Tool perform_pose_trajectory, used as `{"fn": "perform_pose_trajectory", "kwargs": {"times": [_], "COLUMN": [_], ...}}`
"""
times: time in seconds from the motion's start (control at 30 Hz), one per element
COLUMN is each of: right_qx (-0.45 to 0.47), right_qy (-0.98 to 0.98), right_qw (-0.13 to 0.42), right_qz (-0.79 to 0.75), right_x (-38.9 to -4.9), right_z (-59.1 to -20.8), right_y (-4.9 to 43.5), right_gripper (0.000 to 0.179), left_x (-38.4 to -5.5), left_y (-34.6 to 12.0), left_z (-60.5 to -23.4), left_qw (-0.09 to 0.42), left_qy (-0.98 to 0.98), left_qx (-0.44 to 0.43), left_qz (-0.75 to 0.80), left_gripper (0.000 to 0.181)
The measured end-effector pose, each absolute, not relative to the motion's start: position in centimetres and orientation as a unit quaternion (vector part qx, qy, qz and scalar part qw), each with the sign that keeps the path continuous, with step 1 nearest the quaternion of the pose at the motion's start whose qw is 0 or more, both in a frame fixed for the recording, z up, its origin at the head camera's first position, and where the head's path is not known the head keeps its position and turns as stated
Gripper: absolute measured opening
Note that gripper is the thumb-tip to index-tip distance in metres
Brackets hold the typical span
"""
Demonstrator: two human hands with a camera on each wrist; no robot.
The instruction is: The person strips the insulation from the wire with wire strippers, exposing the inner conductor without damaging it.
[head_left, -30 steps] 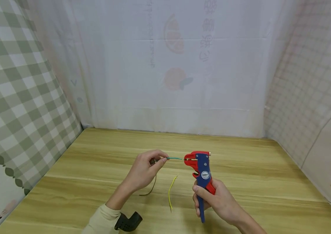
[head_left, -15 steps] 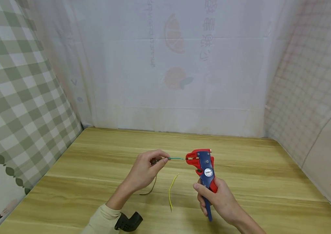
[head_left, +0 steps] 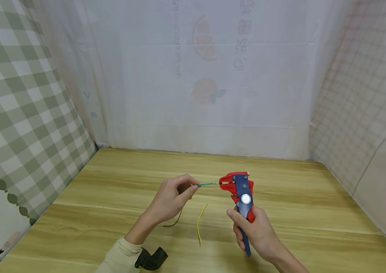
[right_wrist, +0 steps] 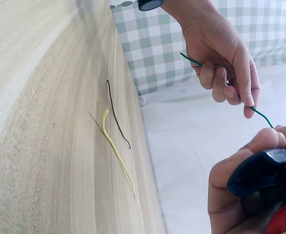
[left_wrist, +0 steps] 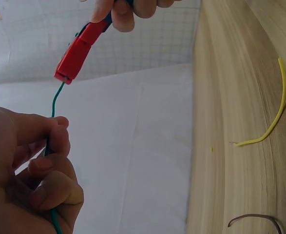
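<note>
My left hand (head_left: 174, 197) pinches a green wire (head_left: 208, 184) between thumb and fingertips. The wire's rear part runs back through the curled fingers, its tail showing below the hand in the left wrist view. Its front end reaches the red nose of a blue-and-red wire stripper (head_left: 244, 197), with a paler bit of wire right at the nose. My right hand (head_left: 256, 231) grips the stripper by its handles, thumb along the blue side. In the left wrist view the green wire (left_wrist: 54, 102) meets the tip of the stripper (left_wrist: 74, 58). The nose hides the wire's very end.
A yellow wire (head_left: 198, 223) with frayed bare ends lies on the wooden table (head_left: 117, 170) between the hands. Left of it lies a brown wire (head_left: 175, 223), partly behind the left hand. A black wrist mount (head_left: 151, 259) sits by the left sleeve. Cloth walls stand around the table.
The stripper has moved a little right and up, tilting slightly. My left hand has shifted slightly right with the green wire, whose front end now meets the nose after a small gap earlier.
</note>
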State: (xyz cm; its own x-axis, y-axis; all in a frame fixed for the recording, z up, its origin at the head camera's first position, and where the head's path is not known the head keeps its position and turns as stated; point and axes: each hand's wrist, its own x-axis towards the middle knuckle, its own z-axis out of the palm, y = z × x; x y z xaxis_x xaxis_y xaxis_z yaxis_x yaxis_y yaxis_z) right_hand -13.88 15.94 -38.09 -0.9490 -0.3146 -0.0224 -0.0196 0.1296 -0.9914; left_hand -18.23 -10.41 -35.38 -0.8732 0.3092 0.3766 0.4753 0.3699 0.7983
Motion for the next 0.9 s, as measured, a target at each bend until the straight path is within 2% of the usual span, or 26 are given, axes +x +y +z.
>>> {"fn": "perform_pose_trajectory", "kwargs": {"times": [0.23,0.6,0.9], "right_qx": [-0.088,-0.145,-0.164], "right_qy": [0.716,0.687,0.663], "right_qw": [0.135,0.19,0.216], "right_qz": [-0.68,-0.686,-0.698], "right_x": [-14.3,-14.2,-14.2], "right_z": [-38.4,-37.8,-37.7], "right_y": [16.1,16.4,16.7], "right_gripper": [0.028,0.025,0.019], "left_x": [-18.2,-18.0,-18.0], "left_y": [-10.2,-12.1,-12.7], "left_z": [-35.5,-34.2,-33.5], "left_qw": [0.081,0.093,0.061], "left_qy": [-0.81,-0.82,-0.813], "left_qx": [-0.275,-0.282,-0.307], "left_qz": [-0.511,-0.49,-0.49], "left_gripper": [0.01,0.011,0.013]}}
